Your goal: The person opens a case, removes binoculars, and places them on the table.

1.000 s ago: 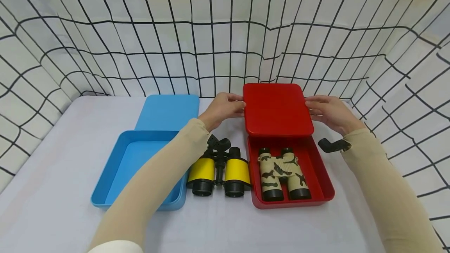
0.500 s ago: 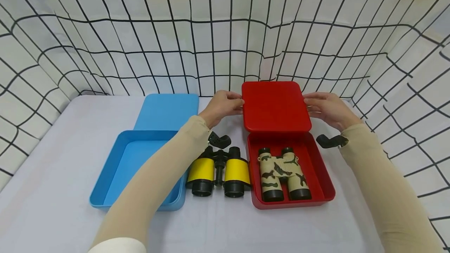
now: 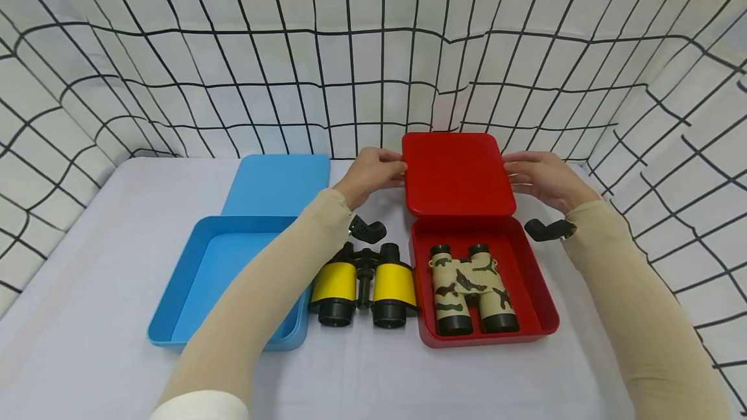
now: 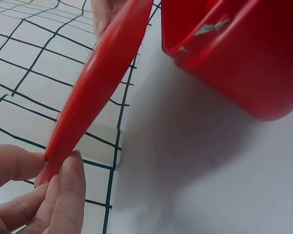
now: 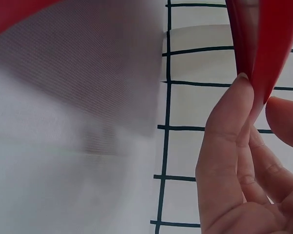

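Observation:
Both hands hold a red lid [image 3: 458, 174] raised behind the red box [image 3: 544, 306]. My left hand [image 3: 373, 174] pinches its left edge between thumb and fingers, as the left wrist view also shows on the lid [image 4: 88, 92]. At the opposite edge, my right hand [image 3: 545, 179] grips the lid [image 5: 273, 44] with the thumb on one face and the fingertips on the other. Inside the red box lies a pair of camouflage binoculars [image 3: 469, 287]. Yellow and black binoculars [image 3: 364, 287] rest on the white cloth, right beside the box's left wall.
A blue box [image 3: 192, 277] stands at the left, partly covered by my left sleeve [image 3: 274, 284]. Its flat blue lid [image 3: 280, 183] lies behind it. A white sheet with a black grid [image 3: 367, 57] walls the back and sides of the table [image 3: 99, 264].
The red lid has shifted slightly upward and back in the head view, both hands moving with it. The boxes and both pairs of binoculars have stayed in place.

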